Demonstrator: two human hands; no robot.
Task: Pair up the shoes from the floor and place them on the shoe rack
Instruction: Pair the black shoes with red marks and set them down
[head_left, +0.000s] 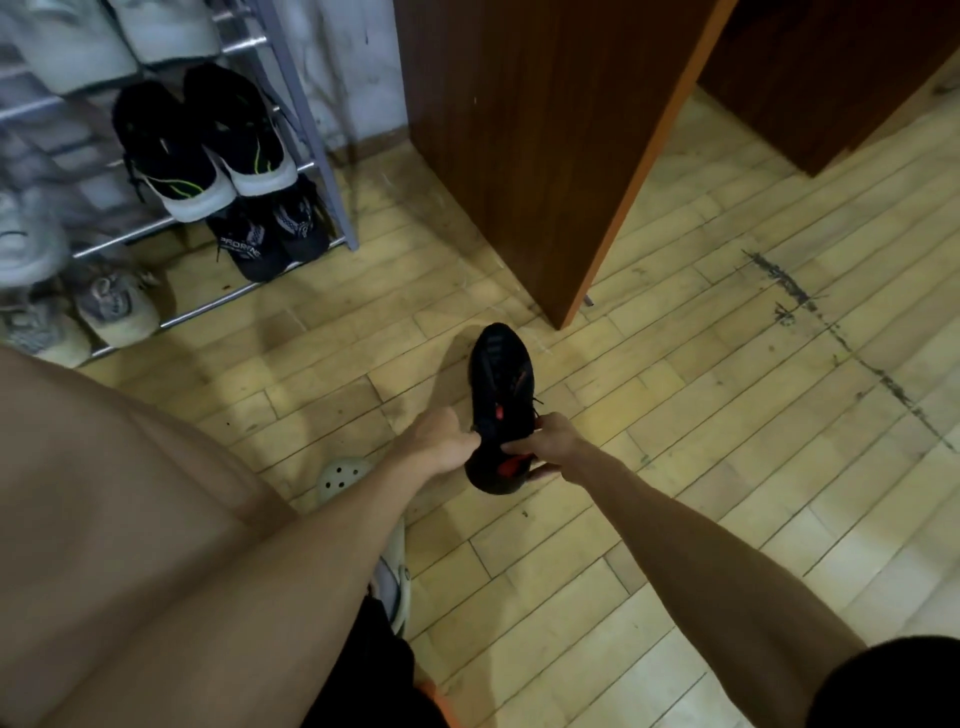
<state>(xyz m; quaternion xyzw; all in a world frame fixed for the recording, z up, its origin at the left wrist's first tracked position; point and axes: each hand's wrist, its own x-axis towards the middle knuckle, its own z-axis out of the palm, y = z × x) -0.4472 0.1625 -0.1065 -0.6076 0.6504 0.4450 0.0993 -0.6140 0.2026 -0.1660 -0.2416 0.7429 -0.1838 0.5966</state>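
Left hand (445, 442) and right hand (551, 441) both clamp the heel of the black red-trimmed sneaker (500, 371), toe pointing away. The grey metal-tube shoe rack (310, 130) is forward-left, on the left hand's side.

Blurred shoe rack (312, 135) runs off the top and left edges, its top-shelf white sneakers (156, 31) cropped by the frame top. Most of the light perforated clog (340, 475) is hidden under the left forearm (311, 545). Heel end of the black shoe (501, 374) is covered by the left hand (441, 441) and right hand (556, 441) (sole not visible).

Brown wooden cabinet (519, 156) stands on pale plank floor (701, 519).
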